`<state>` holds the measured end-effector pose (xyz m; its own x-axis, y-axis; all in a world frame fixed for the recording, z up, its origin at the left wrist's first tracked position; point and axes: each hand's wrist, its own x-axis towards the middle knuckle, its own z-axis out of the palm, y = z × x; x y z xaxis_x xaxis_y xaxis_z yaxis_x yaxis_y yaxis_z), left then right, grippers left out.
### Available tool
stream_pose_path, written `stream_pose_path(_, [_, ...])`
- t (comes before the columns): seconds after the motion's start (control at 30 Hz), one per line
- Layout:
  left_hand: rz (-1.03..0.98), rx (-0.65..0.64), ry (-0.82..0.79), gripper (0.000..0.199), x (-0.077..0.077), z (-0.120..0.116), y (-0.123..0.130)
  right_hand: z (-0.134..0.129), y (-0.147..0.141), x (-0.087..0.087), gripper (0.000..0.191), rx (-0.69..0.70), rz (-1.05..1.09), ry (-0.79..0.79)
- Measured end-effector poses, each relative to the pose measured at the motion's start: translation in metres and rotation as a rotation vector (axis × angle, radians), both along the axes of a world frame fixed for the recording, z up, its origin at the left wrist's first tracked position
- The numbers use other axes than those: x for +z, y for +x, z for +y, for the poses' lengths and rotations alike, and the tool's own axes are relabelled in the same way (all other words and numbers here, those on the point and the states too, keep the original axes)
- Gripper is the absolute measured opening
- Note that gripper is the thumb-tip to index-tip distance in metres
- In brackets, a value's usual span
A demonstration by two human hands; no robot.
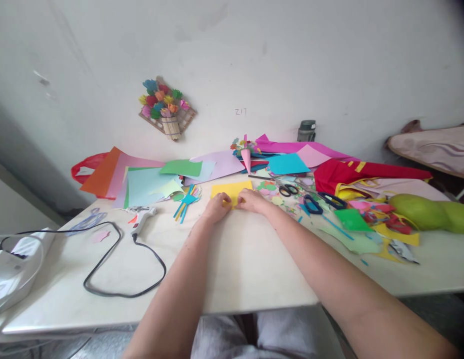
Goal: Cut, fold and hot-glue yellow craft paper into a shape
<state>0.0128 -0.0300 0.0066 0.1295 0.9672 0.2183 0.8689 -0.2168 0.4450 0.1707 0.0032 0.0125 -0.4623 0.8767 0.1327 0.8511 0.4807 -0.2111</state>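
A sheet of yellow paper (231, 189) lies on the white table (239, 259) in front of me. My left hand (218, 207) pinches its near edge, fingers curled together. Close beside it, my right hand (250, 200) grips the same edge with thumb and fingertips. The fingers cover part of that edge, so I cannot tell whether it is folded. Left of the paper are blue and yellow paper strips (185, 203). To the right, black-handled scissors (288, 190) rest among small paper scraps (267, 187).
A white glue gun (142, 219) with a looping black cord (162, 262) sits left, near a power strip (20, 264). Coloured sheets (145, 184) line the back. More scissors (313, 204), a red cloth (362, 173) and a green pomelo-like fruit (415, 210) lie right.
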Motion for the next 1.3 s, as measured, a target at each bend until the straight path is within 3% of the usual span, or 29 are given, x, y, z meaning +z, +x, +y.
stream_pose_path(0.27, [-0.091,0.02,-0.018,0.017,0.0,0.001,-0.001,0.007,0.001,-0.003,0.023,0.013,0.003,-0.035])
stream_pose_path(0.57, [0.149,0.048,0.019,0.019,-0.005,0.004,0.009,0.004,0.003,0.001,0.025,0.039,0.01,-0.038])
stream_pose_path(0.73, [0.198,0.044,0.026,0.017,-0.002,-0.001,0.012,0.01,0.017,0.002,0.016,0.168,0.091,-0.106])
stream_pose_path(0.93, [0.207,0.033,0.037,0.014,0.0,-0.005,0.013,0.011,0.035,0.01,0.019,0.047,0.189,-0.001])
stream_pose_path(1.13, [0.192,0.045,0.03,0.015,0.002,-0.007,0.014,0.002,0.036,0.015,0.017,0.05,0.092,-0.108])
stream_pose_path(1.3, [0.186,0.052,0.03,0.015,0.001,-0.007,0.014,-0.001,0.034,0.013,0.019,0.006,-0.001,-0.105])
